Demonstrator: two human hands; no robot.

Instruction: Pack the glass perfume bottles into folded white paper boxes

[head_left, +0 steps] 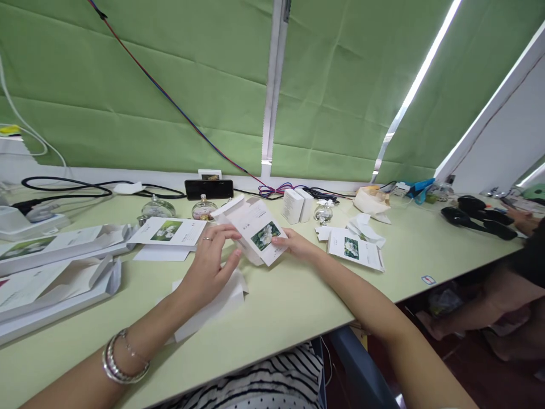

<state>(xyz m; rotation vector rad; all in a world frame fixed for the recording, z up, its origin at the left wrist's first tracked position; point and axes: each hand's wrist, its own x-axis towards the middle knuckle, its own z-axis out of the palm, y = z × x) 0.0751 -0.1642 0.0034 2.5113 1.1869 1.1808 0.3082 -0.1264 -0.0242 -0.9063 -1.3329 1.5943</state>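
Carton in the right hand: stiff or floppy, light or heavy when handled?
Carton: probably light, since the right hand appears to hold it at one edge, thumb on top. Its flat printed face suggests fairly stiff card, but the thin raised flap at the far end likely bends easily. A hard squeeze might crease it near that unclosed end.

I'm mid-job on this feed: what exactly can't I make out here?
All in the head view:
- Small print on the held flower-print carton: too small to read.
- Whether anything is inside it: hidden by its front panel.
- Fingers of the right hand behind that carton: hidden by it.
- Most of the nearest far-left carton's picture: cut off by the left edge.
- The co-worker's dark clothing: cut off by the right edge.
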